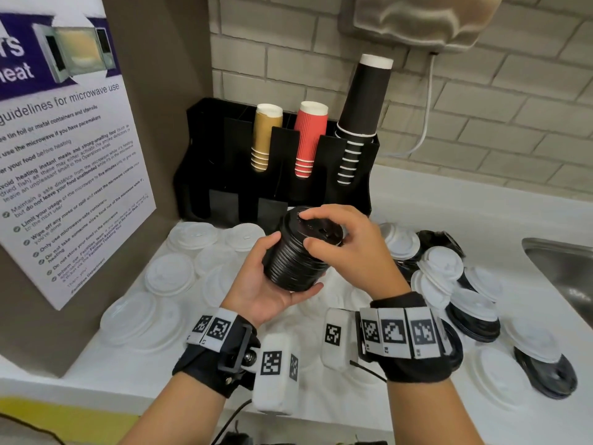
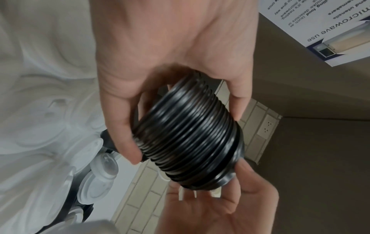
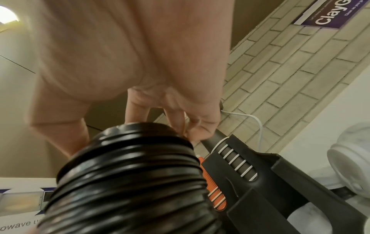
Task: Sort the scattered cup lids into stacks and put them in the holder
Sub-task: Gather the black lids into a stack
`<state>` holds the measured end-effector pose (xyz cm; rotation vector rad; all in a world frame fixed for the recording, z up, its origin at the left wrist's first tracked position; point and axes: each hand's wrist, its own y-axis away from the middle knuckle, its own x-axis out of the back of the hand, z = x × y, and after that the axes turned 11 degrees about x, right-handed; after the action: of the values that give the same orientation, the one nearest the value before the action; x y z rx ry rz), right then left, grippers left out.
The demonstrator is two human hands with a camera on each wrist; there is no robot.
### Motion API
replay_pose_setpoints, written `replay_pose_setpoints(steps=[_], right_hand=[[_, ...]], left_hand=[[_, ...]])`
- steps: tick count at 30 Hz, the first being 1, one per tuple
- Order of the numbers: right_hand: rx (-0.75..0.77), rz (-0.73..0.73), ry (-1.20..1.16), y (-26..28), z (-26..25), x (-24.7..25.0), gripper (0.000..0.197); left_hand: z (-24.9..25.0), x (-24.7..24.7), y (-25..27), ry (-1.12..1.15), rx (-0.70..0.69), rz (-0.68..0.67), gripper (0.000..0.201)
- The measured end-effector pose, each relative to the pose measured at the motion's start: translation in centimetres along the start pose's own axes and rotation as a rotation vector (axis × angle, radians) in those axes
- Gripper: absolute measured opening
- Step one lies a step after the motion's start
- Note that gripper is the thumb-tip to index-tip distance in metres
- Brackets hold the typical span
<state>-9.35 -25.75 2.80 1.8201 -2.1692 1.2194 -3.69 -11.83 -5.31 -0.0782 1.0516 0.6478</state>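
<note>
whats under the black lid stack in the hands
The left hand cups the black lid stack from below; scattered white lids lie on the counter around. What lies directly beneath is covered by the hands.

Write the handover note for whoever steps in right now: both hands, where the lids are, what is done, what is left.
Left hand: grips the stack of black lids from below and the side.
Right hand: fingertips curled over the stack's top lid.
The stack is held tilted, above the counter, in front of the black holder.
Done: one black stack gathered.
Left: put it in the holder, then stack the loose white lids and the mixed lids at right. Cups fill three upper slots.
</note>
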Motion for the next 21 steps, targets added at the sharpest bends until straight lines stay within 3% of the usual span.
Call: replay_pose_setpoints(steps=[13, 17, 19, 21], right_hand=[[-0.020, -0.056, -0.072, 0.5, 0.5, 0.3, 0.036], [-0.184, 0.014, -0.039, 0.4, 1.5, 3.8, 0.031], [-0.304, -0.072, 0.104, 0.4, 2.5, 6.8, 0.021], [-0.380, -0.287, 0.322, 0.6, 3.6, 9.1, 0.013]], left_hand=[[-0.5, 0.0, -0.4, 0.038, -0.025, -0.043, 0.053], [0.0, 0.0, -0.5, 0.114, -0.037, -0.027, 0.055], [0.2, 0.0, -0.4, 0.157, -0.048, -0.018, 0.057], [0.4, 0.2, -0.3, 0.151, -0.062, -0.022, 0.062]])
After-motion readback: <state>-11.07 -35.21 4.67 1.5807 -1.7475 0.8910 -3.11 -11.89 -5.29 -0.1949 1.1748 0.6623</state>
